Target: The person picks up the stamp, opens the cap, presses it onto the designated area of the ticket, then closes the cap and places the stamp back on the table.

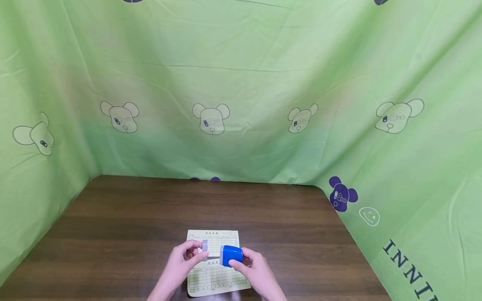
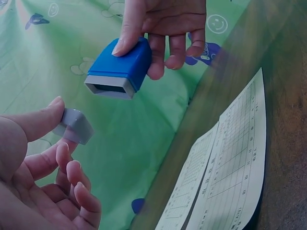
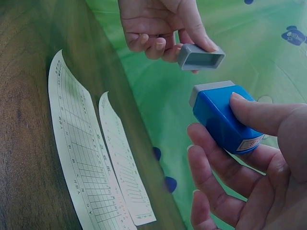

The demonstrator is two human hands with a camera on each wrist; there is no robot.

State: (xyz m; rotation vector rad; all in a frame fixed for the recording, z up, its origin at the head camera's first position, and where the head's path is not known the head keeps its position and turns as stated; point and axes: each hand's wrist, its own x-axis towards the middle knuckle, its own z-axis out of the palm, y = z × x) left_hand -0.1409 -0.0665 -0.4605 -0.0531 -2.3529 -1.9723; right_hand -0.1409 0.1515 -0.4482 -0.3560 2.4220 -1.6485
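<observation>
A blue self-inking stamp (image 1: 232, 256) with a grey base is pinched between thumb and fingers of my right hand (image 1: 257, 271), its stamping face turned toward the left hand. My left hand (image 1: 182, 261) pinches the grey stamp cap (image 3: 201, 57) between thumb and forefinger, its hollow side facing the stamp. A short gap separates cap and stamp. Both are held above two printed forms on the table; the nearer form (image 1: 216, 279) overlaps the lower edge of the farther form (image 1: 222, 242) in the head view.
The brown wooden table (image 1: 132, 217) reaches back to a green cloth curtain (image 1: 256, 146) printed with bear heads, which also hangs along both sides. One edge of the nearer paper curls up from the tabletop in the wrist views.
</observation>
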